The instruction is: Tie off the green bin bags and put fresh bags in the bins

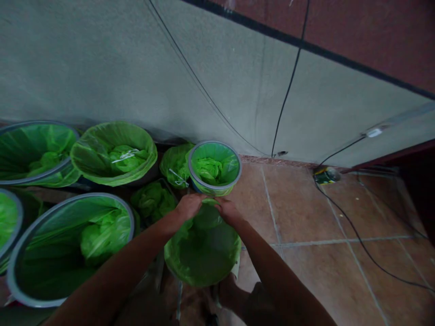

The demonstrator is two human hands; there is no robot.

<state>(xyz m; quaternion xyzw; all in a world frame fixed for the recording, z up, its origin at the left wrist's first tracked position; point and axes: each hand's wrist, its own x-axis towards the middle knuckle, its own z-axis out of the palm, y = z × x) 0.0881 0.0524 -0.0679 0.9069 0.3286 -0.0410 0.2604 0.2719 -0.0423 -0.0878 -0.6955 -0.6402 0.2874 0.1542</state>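
Note:
Both my hands reach down to a small bin lined with a green plastic bag right below me. My left hand is closed on the bag's far edge at the rim. My right hand grips the same edge just to the right, fingers pinched on the plastic. Directly beyond them stands another small bin with a grey rim and green liner.
Several more green-lined bins stand to the left: a large grey-rimmed one, a wide one and another by the grey wall. Black cables run over the brown tiled floor at the right and up the wall.

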